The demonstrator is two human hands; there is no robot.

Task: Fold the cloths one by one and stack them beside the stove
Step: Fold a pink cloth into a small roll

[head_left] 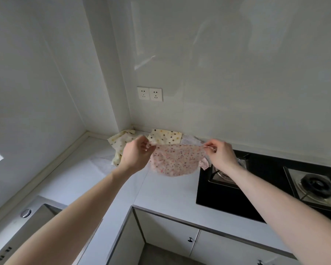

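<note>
Both bare arms reach forward from the bottom corners of the frame and angle in toward the middle. The left hand (137, 154) sits centre-left, back of the hand facing us, fingers curled in a pinch. The right hand (221, 154) is level with it, centre-right, thumb and fingertips pinched together too. Wrists fairly straight, hands well apart.

White double wall socket (150, 94) on the glossy pale wall panel (237, 73), 12 o'clock from frame centre. Light grey stone countertop (166, 190) runs below it. Stainless steel sink (30, 224) at 8 o'clock, round chrome fitting (25, 213) on its rim. White cabinet doors (170, 234) with small dark knobs (190, 240) at 6 o'clock.
</note>
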